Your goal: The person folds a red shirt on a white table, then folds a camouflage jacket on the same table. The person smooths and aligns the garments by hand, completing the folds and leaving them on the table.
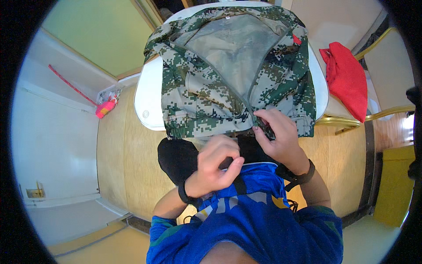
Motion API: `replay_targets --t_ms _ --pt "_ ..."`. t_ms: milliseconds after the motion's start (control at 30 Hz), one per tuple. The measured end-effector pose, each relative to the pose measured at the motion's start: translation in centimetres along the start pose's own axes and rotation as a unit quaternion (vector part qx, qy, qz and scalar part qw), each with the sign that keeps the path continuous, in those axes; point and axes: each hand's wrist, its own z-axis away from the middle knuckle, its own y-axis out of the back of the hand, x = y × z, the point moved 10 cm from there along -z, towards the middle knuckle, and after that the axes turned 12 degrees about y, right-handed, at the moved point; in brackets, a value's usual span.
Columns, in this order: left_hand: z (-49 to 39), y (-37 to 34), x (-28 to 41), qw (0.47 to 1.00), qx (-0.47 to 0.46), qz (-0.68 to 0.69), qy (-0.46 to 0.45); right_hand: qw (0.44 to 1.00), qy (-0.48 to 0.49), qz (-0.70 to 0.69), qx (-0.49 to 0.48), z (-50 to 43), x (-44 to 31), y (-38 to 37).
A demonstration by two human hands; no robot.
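A digital-camouflage jacket (204, 95) lies spread over a small white table (148, 95), its elastic hem towards me. Its front hangs apart in a V, showing the grey-green inside. The two edges of the zipper (227, 82) come together near the hem. Right there, the thumb and forefinger of my right hand (280, 135) pinch the jacket's front edge. The zipper's slider is hidden or too small to make out. My left hand (217, 165) hovers nearer my body, apart from the jacket, with curled fingers and nothing visible in them.
To the right, a red folded cloth (346, 82) rests on a gold-framed chair (389, 72). A pink-and-yellow item (106, 109) with a red handle leans by the left wall. The white door (59, 138) is at left, and a yellow box-like object (394, 184) stands at right.
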Motion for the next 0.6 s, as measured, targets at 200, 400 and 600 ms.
replay_targets --t_ms 200,400,600 --pt "1.2 -6.8 -5.9 0.867 -0.173 0.354 0.306 1.0 0.023 -0.002 0.002 -0.1 -0.8 0.1" --pt "0.2 -6.4 -8.7 0.818 -0.034 0.4 0.413 0.997 0.054 0.032 -0.04 -0.1 -1.5 -0.2" --pt "-0.7 -6.7 -8.5 0.843 -0.076 0.372 0.382 0.998 0.039 -0.027 -0.05 -0.7 -0.9 0.2"
